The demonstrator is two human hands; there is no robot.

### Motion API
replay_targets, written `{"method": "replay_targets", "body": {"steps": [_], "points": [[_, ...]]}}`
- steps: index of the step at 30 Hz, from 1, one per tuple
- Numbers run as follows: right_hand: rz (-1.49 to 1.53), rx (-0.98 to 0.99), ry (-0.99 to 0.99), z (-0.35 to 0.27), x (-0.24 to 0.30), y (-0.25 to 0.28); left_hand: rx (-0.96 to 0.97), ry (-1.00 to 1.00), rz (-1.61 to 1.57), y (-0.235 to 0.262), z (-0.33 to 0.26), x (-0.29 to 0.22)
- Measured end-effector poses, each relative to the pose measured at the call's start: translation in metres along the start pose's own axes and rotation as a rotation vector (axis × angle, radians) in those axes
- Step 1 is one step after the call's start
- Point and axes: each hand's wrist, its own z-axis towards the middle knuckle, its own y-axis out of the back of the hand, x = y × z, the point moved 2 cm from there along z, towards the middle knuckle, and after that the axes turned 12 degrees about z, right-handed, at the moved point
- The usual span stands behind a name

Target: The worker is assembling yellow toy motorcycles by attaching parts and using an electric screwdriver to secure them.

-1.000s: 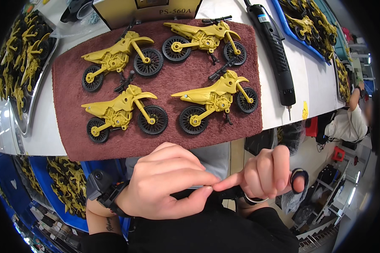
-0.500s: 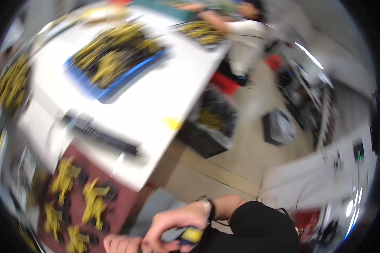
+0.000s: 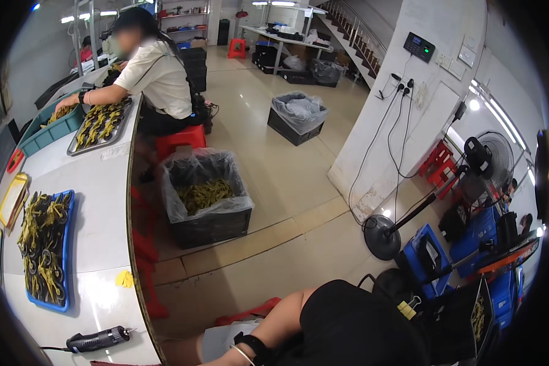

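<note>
My right forearm (image 3: 287, 323) comes in at the lower edge, with a black band and a thin pale bracelet at the wrist. The right hand itself lies below the picture, so its fingers and anything in them are hidden. Of my left hand nothing shows. Nearest the arm on the white table (image 3: 113, 244) lies a black electric screwdriver (image 3: 100, 339), its bit pointing right and its cord trailing left. Farther up, a blue tray (image 3: 67, 256) holds rows of yellow-and-black parts (image 3: 43, 244). A small yellow piece (image 3: 124, 279) rests by the table's right edge.
A co-worker (image 3: 158, 79) sits on a red stool (image 3: 180, 141), one hand in a teal bin (image 3: 52, 128) beside a metal tray (image 3: 100, 146). A lined black crate (image 3: 210, 222) with yellow pieces stands by the table. A standing fan (image 3: 382, 238) and blue crates are right.
The view has swung right and up, to the floor and pillar. Both my hands, one around a grey, yellow and blue object, have left the picture, as have the yellow parts on the maroon mat.
</note>
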Motion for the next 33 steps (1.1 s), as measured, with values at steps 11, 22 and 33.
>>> {"method": "replay_targets", "body": {"steps": [11, 22, 33], "points": [[-0.06, 0.032, -0.038, -0.004, 0.004, -0.003, -0.02, 0.487, -0.81, 0.015, -0.002, -0.015], [-0.421, -0.236, -0.182, 0.021, 0.06, 0.034, 0.149, 0.224, -0.412, 0.048, 0.013, 0.009], [-1.741, 0.247, -0.682, 0.203, 0.031, 0.135, -0.179, 0.415, -0.341, 0.136, 0.015, 0.049]]}}
